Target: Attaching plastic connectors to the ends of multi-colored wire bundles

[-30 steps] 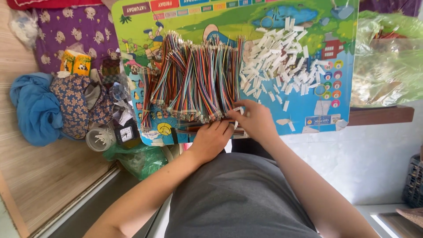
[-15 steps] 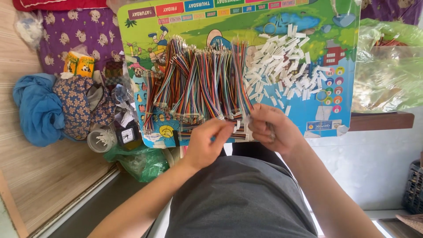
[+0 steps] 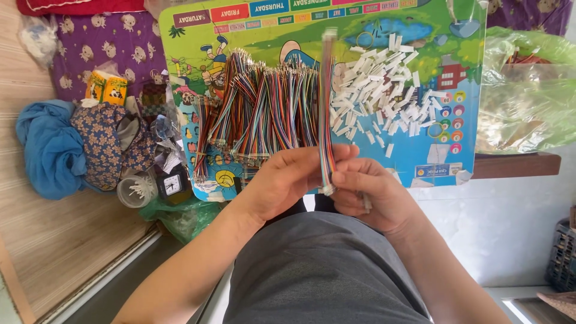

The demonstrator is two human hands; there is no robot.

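A: Where's your ribbon cable (image 3: 326, 108)?

B: Upright over the colourful board (image 3: 432, 90), both grips pinched on its lower end: left hand (image 3: 288, 180), right hand (image 3: 372, 192). Looks light and floppy, so hold near the connector.

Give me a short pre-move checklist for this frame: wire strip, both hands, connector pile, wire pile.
1. Multicoloured wire strip held by both hands: ok, upright between them.
2. Left hand grip on the strip's lower part: ok, fingers closed around it.
3. Right hand at the strip's bottom end: ok, fingertips pinch it.
4. Small white piece in the right hand: cannot tell what it is.
5. White connector pile on the colourful board: ok, beside the strip.
6. Wire bundle pile apart from the held strip: ok.
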